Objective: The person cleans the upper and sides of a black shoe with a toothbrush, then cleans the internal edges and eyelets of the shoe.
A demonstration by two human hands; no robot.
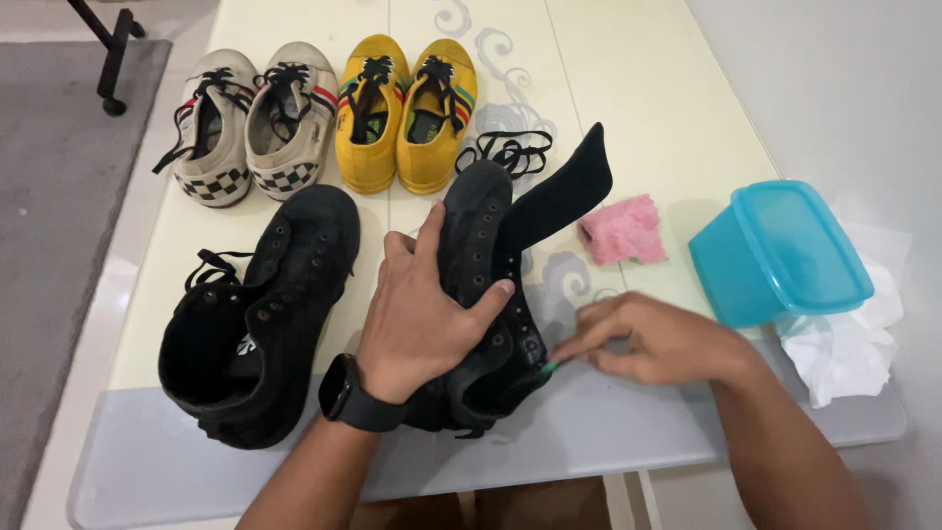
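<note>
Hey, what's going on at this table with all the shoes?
A person is working on a black high-top shoe at the near edge of a pale table. Their left hand grips it, while the right hand pinches something small and green at its eyelets. Its tongue is pulled out. The second black shoe lies to the left; a checkered pair and a yellow pair sit behind. A pink cloth and blue container lie on the right.

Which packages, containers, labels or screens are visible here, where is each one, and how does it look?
Blue plastic container: right side of the table, tipped on its side, rectangular, translucent turquoise, lying on white tissue paper.
Smartwatch: on the left wrist, black band; its screen is not visible.
Labels inside the yellow shoes: small dark patches, too small to describe.
</note>
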